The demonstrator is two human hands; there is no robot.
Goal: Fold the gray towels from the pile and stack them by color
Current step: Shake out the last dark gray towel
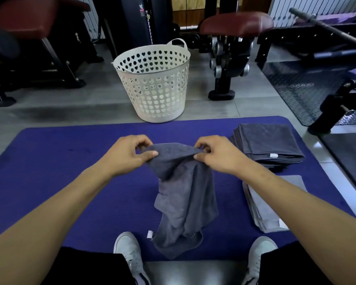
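Note:
A dark gray towel (183,198) hangs unfolded above the blue mat (70,182), its lower end bunched on the mat between my shoes. My left hand (127,155) pinches its top edge on the left. My right hand (216,155) pinches the same edge on the right. A stack of folded dark gray towels (269,142) lies at the mat's far right. Nearer me on the right sits a stack of folded light gray towels (265,212), partly hidden by my right forearm.
A white plastic laundry basket (154,83) with heart-shaped holes stands on the floor just beyond the mat. Gym benches and weight machines (230,58) surround the area. A black metal platform (349,153) borders the mat on the right.

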